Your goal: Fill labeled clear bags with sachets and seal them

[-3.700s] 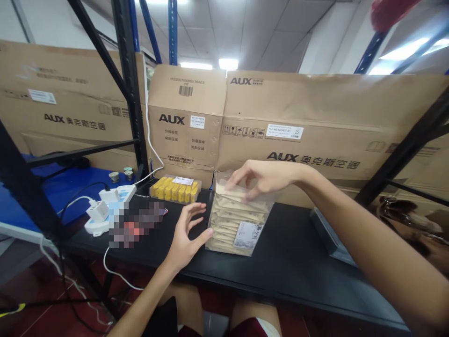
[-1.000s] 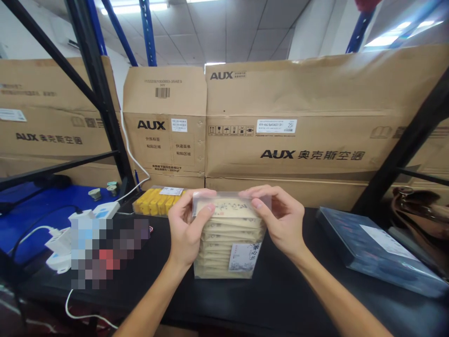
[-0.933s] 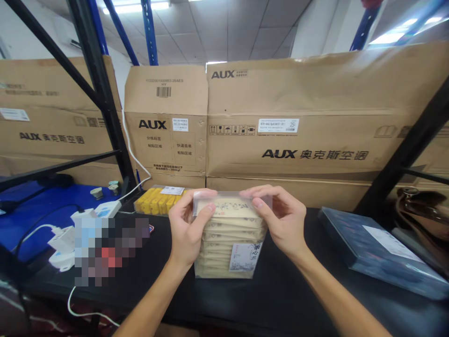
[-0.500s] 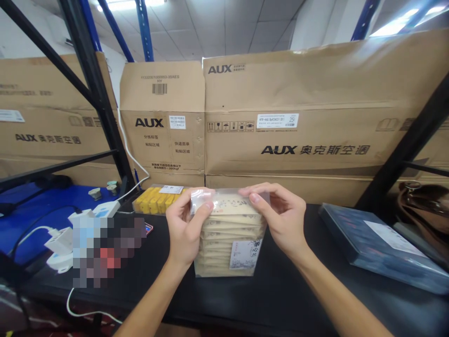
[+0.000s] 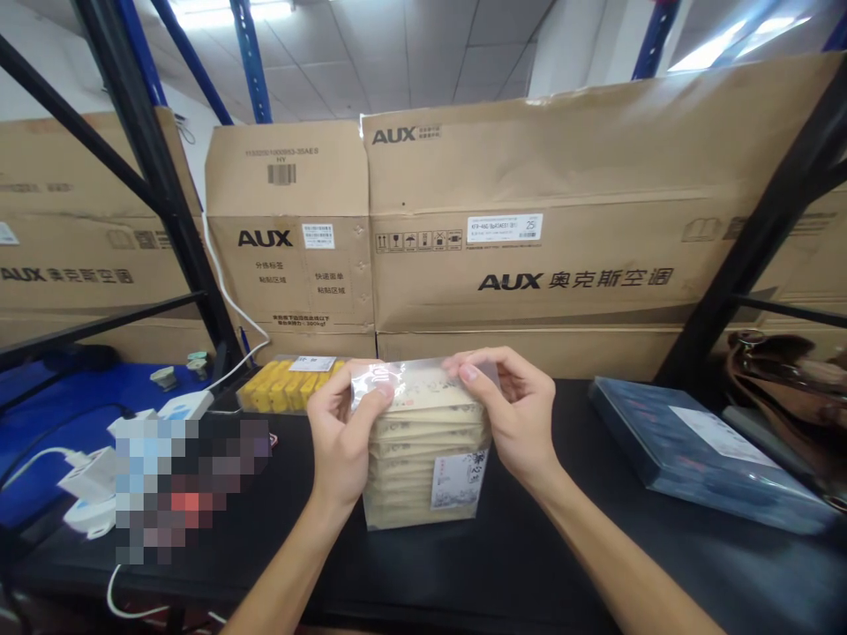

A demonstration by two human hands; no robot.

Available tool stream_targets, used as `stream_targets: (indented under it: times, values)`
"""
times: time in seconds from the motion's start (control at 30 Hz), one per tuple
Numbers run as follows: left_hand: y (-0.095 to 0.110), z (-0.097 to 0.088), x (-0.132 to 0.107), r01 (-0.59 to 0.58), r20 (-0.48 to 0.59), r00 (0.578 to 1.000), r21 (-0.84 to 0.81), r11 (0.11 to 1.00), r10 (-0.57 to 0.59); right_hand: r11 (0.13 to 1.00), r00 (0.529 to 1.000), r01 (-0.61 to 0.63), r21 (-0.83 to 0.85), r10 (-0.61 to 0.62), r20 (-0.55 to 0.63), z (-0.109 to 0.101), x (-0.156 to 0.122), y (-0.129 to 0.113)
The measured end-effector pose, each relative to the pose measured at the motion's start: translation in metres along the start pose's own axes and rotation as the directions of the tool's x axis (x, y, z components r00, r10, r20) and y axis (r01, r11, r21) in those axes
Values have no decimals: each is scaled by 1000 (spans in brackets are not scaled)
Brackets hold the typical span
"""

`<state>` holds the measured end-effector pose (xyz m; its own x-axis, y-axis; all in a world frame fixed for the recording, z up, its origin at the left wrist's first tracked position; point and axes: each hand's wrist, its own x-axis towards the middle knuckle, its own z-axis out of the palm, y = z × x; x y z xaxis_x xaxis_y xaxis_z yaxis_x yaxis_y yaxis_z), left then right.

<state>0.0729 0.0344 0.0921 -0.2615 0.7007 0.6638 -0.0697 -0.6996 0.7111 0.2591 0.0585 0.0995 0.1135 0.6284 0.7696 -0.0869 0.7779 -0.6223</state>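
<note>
Left hand: the left hand [image 5: 344, 450] sits at the upper left corner of a clear plastic bag of cream-coloured sachets [image 5: 427, 450]; its thumb lies across the front of the film; its fingers curl behind.

Right hand: the right hand [image 5: 513, 414] sits at the upper right corner of the same bag; its thumb and fingers close on the top edge of the film.

Grip: narrow on both sides; each hand pinches the loose plastic at the bag's top between thumb and fingers; neither hand is spread wide.

Bag: upright on a black table top [image 5: 516, 564], between the two forearms; the sachets lie stacked flat inside; a white printed label [image 5: 455, 481] sits on the front, low and to the right.

Left of the bag: a clear tray of yellow packets [image 5: 284, 384] stands just behind the left hand; a white power strip [image 5: 185, 406] lies nearer the table's left end; a pixelated patch [image 5: 191, 485] hides whatever lies beside it; a white cable [image 5: 225, 282] runs up toward the boxes.

Right of the bag: a dark blue flat package with a white label [image 5: 701, 450] lies well apart from the right hand; a brown leather bag [image 5: 774, 379] sits beyond it.

Behind: large cardboard AUX boxes [image 5: 522, 265] stand against the table's back edge, between black rack uprights [image 5: 153, 190].
</note>
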Motion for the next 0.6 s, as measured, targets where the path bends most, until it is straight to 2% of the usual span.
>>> stream_targets:
  times: [0.2, 0.4, 0.6]
  values:
    - [-2, 1, -1, -9, -4, 1000, 10, 1000, 9, 1000, 1000, 4, 31, -4, 8, -3, 0, 0]
    - [-7, 0, -2, -30, -5, 1000, 10, 999, 30, 996, 996, 39, 85, -46, 76, -9, 1, 3]
    - [-6, 1, -2, -35, -15, 999, 15, 999, 35, 997, 996, -36, 62, 30, 85, -10, 0, 4]
